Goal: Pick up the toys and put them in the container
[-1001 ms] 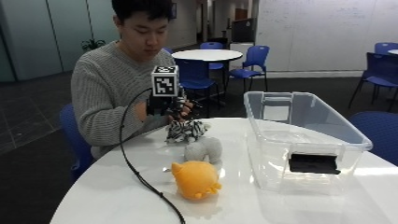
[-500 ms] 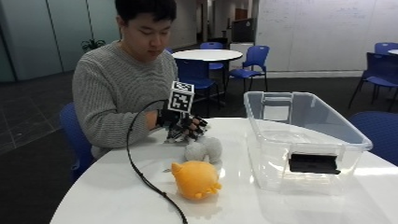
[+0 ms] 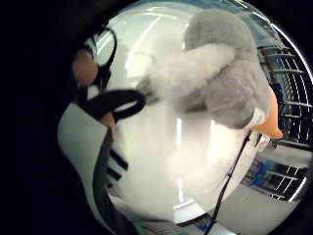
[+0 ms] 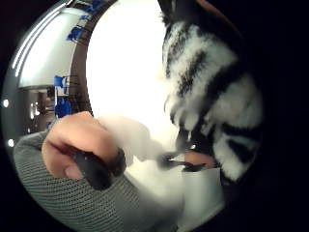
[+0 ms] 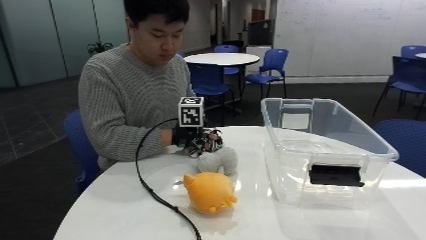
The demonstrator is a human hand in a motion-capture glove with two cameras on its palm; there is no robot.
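Observation:
My gloved right hand [image 5: 184, 136] is low over the white table [image 5: 120, 210], and its fingers curl round a black-and-white striped plush toy [image 5: 208, 141]. The striped toy [image 4: 212, 96] fills much of the thumb side palm view, next to my thumb [image 4: 77, 147]. A grey plush toy [image 5: 218, 160] lies just in front of the striped one; the grey toy [image 3: 230, 73] looms large in the little finger side view. In front of that lies an orange plush toy [image 5: 210, 191]. A clear plastic container [image 5: 333, 145] stands open to the right.
A black cable [image 5: 150, 190] runs from the hand across the table to its front edge. The person's grey sleeve [image 5: 126, 142] rests at the table's far edge. Blue chairs and another round table stand behind.
The hand has come down from above the toys to the table and closed on the striped toy. The grey and orange toys have not moved.

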